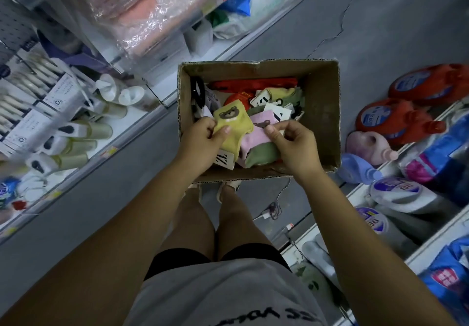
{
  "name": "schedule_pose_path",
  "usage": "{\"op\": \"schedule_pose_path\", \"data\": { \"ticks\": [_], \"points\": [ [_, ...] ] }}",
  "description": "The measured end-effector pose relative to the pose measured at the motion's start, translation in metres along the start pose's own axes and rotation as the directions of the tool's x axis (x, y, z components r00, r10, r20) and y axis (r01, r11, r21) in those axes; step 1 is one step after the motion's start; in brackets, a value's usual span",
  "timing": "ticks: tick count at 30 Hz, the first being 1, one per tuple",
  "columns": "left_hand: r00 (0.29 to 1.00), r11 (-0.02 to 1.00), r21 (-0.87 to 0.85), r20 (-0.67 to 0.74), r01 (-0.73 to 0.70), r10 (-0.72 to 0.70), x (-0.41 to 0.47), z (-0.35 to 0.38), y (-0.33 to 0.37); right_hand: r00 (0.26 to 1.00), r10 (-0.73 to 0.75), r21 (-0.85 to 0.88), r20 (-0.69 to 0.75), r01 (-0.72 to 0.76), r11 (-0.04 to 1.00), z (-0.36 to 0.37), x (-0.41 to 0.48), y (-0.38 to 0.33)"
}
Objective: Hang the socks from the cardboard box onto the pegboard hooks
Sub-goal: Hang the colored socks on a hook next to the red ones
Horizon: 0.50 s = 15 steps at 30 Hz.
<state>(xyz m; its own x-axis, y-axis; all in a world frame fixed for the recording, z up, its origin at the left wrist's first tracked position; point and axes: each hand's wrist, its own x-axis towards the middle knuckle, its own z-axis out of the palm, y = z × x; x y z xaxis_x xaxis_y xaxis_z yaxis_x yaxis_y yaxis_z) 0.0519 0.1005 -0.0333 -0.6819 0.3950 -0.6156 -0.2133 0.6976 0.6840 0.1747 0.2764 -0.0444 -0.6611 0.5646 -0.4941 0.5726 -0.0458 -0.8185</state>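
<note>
Your left hand pinches the yellow sock and your right hand pinches the pink sock lying between them in the cardboard box; both seem light and limp, so hold near the stiffer card tag.

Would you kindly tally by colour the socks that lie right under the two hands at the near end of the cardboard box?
Yellow sock: 1, pinched by the left hand
Pink sock: 1, pinched by the right hand
Green sock: 1, beneath the pink one
Total: 3
More lie farther back in the cardboard box, too jumbled to count.
</note>
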Motion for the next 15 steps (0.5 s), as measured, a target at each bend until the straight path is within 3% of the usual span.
{"op": "schedule_pose_path", "data": {
  "ticks": [6, 15],
  "points": [
    [0.995, 0.991, -0.119, -0.074, 0.058, -0.067, 0.001, 0.003, -0.001, 0.988, 0.057, 0.048, -0.142, -0.051, 0.998, -0.003, 0.007, 0.008],
    [0.97, 0.902, -0.383, -0.052, 0.198, -0.236, -0.002, 0.002, 0.003, 0.966, 0.062, -0.134, -0.252, -0.098, 0.986, -0.014, 0.014, 0.016]
  ]
}}
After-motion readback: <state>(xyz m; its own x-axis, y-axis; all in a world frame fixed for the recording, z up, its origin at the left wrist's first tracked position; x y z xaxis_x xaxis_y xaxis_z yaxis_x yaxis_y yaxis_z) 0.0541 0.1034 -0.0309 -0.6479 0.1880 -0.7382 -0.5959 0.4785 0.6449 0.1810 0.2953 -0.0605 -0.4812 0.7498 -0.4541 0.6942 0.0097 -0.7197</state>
